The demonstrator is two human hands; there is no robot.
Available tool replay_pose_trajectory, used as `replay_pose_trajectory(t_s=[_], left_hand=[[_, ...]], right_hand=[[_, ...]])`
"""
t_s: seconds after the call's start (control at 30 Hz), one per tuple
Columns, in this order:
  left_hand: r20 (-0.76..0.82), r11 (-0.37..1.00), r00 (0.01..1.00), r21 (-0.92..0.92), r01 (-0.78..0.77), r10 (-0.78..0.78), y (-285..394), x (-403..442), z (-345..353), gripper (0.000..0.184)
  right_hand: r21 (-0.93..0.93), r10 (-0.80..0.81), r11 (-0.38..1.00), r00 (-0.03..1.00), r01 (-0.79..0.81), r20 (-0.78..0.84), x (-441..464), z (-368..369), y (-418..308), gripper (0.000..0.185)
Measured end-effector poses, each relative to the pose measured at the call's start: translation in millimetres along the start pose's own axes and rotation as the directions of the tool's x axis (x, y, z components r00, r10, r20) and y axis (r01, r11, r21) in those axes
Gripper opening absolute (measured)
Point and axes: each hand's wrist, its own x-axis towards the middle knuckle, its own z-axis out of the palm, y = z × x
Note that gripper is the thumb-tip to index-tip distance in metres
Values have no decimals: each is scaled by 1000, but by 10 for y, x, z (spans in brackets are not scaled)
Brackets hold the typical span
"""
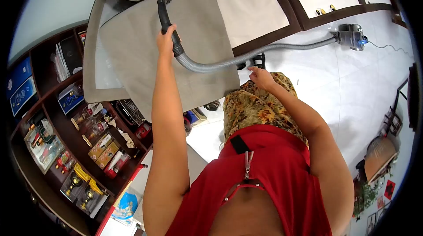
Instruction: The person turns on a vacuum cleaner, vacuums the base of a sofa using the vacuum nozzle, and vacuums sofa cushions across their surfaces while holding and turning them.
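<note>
My left hand point(166, 41) is wrapped round the black handle of a vacuum cleaner hose point(164, 15). The tip of the handle rests on, or just over, the far part of a grey-beige sofa cushion point(207, 24). From the handle, a grey ribbed tube point(264, 50) runs right to the vacuum cleaner body point(351, 36) on the floor. My right hand point(261, 78) hangs over my patterned trousers, near the cushion's corner. Its index finger is stretched out, and nothing shows in its grip.
A dark wooden shelf unit point(48, 97) full of boxes and small items stands at the left. Pale panels with dark brown frames point(293, 9) lie beyond the cushion. A thin cord point(387, 45) trails from the vacuum cleaner over the white tiled floor point(317, 90).
</note>
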Motion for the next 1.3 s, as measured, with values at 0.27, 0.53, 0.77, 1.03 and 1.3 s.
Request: replay_pose_trajectory(t_s=[0.27, 0.53, 0.77, 1.03, 1.3], left_hand=[[-44, 975, 992, 185, 121, -115, -958, -724, -50, 29], [-56, 974, 980, 114, 197, -192, -1140, -1422, -11, 30], [-111, 989, 987, 104, -102, 113, -199, -494, 101, 27], [-44, 986, 999, 167, 20, -13, -295, 197, 277, 31], [-1, 962, 977, 172, 212, -215, -1344, -1288, 184, 31]], right_hand=[[-2, -36, 999, 999, 36, -36, 17, 50, 107, 44], [6, -39, 999, 994, 40, -103, 119, -80, 77, 39], [-47, 3, 999, 997, -7, -80, 144, -128, 76, 39], [70, 33, 997, 999, -30, -39, 61, -65, 33, 43], [51, -4, 999, 996, 9, -90, 91, -52, 90, 40]])
